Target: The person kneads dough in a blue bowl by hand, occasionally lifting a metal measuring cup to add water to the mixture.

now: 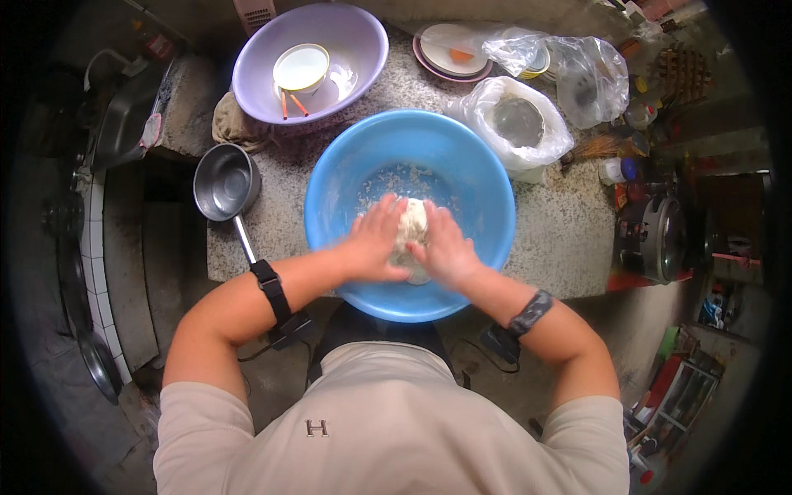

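Pale dough (pixel 413 224) lies in a large blue plastic basin (pixel 458 139) at the front of the counter. My left hand (pixel 377 241) presses against its left side, fingers pointing away from me. My right hand (pixel 447 244) lies along the right side, with its thumb across the near part of the dough. Both hands are a little blurred and hide much of the lump. Loose flour and dough crumbs (pixel 405 176) stick to the basin floor beyond the fingertips.
Left of the basin is a metal ladle (pixel 226 182). Behind stands a purple basin (pixel 247 68) holding a white bowl (pixel 301 67) and chopsticks (pixel 294 104). An open white plastic bag (pixel 554 139) stands behind right, near stacked plates (pixel 445 49). A rice cooker (pixel 656 238) sits far right.
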The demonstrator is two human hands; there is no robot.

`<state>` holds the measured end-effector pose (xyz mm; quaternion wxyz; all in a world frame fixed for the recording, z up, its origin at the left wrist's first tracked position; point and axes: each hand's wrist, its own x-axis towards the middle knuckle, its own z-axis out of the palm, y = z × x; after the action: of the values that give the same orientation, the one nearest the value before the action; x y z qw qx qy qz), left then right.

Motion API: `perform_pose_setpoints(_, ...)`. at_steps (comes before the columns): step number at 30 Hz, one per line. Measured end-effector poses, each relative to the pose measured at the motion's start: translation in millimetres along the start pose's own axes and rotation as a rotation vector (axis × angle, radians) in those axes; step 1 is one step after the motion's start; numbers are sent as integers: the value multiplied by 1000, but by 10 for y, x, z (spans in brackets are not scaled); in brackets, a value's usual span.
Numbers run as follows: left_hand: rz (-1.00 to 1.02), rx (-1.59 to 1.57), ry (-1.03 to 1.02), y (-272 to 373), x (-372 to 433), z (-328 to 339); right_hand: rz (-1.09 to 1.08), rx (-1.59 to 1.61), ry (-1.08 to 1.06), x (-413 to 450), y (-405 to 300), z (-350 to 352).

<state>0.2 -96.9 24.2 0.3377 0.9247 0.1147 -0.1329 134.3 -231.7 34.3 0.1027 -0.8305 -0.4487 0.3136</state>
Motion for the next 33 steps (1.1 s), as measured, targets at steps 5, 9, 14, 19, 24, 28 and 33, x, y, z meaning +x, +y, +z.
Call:
perform_pose_setpoints(5, -103, 302, -314, -16, 147, 188, -43, -472, -111, 131, 40, 310)
perform_pose_setpoints(9, -254, 338, -305, -90, 673, 204, 134, -402, -200, 589, 117, 233)
perform_pose_setpoints(14, -319, 86, -331, -358, 1271, -208, 125, -105, -192, 1132, 398, 16)
perform_pose_setpoints(19, -392, -645, -124, -573, 1100, -501, 217, 300, -116, 974, 460, -411)
perform_pose_setpoints(24, -464, -1115, -45, -638, 1185, -270, 416, 787, -111, 1167, 490, -107)
perform_pose_setpoints(28, -152, -344, -228, -369, 594, -325, 143, 46, -187, 403, 119, -445)
perform_pose_setpoints(33, -70, 173, -295, 22, 63, -7, -94, -345, -282, -9, -97, 134)
